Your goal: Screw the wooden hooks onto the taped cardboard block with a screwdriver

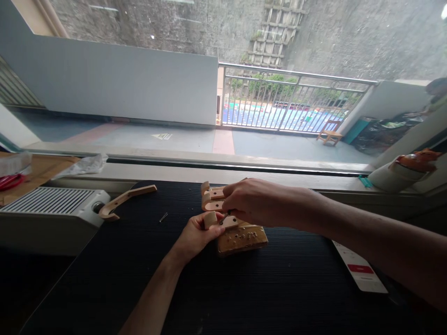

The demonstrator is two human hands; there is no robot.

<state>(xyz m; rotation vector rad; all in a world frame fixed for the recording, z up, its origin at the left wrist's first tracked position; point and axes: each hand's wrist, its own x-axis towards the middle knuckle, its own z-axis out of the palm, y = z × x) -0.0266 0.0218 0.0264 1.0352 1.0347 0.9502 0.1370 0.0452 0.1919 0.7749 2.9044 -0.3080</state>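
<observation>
My left hand (199,235) is closed around the curved end of a pale wooden hook (230,222), with the thumb pressed on its near side. My right hand (240,200) reaches over from the right, its fingers pinched on a small thin metal piece (225,217) that points down at the held hook; the fingers partly hide its kind. Behind the held hook lie two more wooden hooks (213,205) with dark holes, partly covered by my right hand. Just in front sits a brown packet (242,239) with small bits on top.
On the black table (139,279) are a longer bent wooden piece (129,197) at the left and a small metal pin or screw (163,217). A phone (361,267) lies under my right forearm. A white heater (52,211) stands left; a pale container (396,174) rests by the window.
</observation>
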